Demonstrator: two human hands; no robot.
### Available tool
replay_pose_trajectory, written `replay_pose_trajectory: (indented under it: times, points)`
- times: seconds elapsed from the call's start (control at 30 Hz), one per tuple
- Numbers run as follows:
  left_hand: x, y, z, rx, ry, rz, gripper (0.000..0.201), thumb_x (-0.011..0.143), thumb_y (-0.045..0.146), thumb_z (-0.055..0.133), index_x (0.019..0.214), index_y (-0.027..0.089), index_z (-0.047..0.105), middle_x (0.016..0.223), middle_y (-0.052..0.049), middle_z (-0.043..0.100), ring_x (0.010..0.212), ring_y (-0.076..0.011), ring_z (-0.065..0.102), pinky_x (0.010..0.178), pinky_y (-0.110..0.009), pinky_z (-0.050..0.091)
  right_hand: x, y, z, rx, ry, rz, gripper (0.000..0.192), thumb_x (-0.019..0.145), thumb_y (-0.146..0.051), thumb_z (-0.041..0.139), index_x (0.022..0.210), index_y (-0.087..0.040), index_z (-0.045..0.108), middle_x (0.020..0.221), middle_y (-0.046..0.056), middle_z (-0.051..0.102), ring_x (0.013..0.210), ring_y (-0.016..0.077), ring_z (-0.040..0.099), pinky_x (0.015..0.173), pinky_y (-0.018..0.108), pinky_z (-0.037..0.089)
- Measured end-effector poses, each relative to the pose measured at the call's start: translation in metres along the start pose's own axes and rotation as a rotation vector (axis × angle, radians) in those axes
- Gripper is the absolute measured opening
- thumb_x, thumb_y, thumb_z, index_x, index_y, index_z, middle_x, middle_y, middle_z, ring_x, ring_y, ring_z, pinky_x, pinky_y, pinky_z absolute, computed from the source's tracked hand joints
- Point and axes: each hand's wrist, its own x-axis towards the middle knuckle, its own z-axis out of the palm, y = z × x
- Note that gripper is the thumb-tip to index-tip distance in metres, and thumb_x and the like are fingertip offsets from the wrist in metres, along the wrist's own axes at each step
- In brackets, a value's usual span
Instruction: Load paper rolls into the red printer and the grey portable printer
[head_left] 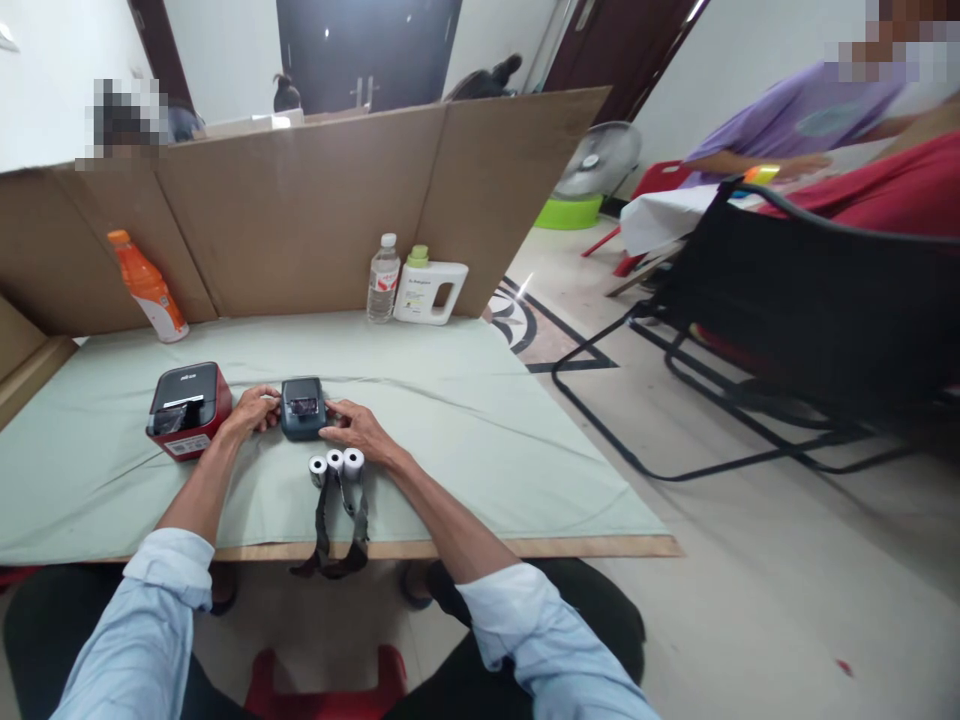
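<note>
A small dark thermal printer (303,425) lies on the cloth-covered table between my two hands. My left hand (257,410) has its fingers curled against the printer's left side. On the opposite side, my right hand (355,426) grips the right edge with thumb and fingers. Just in front of the printer, three small white paper rolls (335,460) stand side by side, and dark strips (322,535) trail from them over the table's front edge. A larger red and black printer (190,405) sits left of my left hand, close to my wrist.
An orange bottle (152,290), a clear water bottle (384,282) and a white jug (430,292) stand along the cardboard wall (300,210) at the back. Right of the table are a black folding chair (810,310), a fan (600,160) and other people.
</note>
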Motion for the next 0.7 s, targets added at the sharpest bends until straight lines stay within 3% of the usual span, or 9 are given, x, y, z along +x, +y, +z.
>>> replay_pose_trajectory:
  times: [0.3,0.7]
  points:
    - [0.011,-0.001,0.004,0.050,0.026,-0.067,0.015,0.078,0.011,0.064,0.092,0.016,0.061,0.059,0.004,0.061,0.038,-0.0078,0.050,0.036,-0.018,0.026,-0.001,0.001,0.001,0.013,0.011,0.003,0.058,0.079,-0.044,0.081,0.132,-0.020,0.073,0.094,0.002,0.062,0.078,0.0175,0.056,0.081,0.035,0.049]
    - [0.004,0.004,0.004,0.106,0.061,-0.071,0.017,0.076,0.015,0.066,0.093,0.015,0.067,0.059,0.003,0.063,0.042,-0.0089,0.053,0.042,-0.018,0.034,0.000,-0.002,0.002,-0.011,0.002,-0.007,0.056,0.081,-0.044,0.078,0.130,-0.018,0.073,0.090,0.001,0.059,0.080,0.0188,0.057,0.082,0.035,0.049]
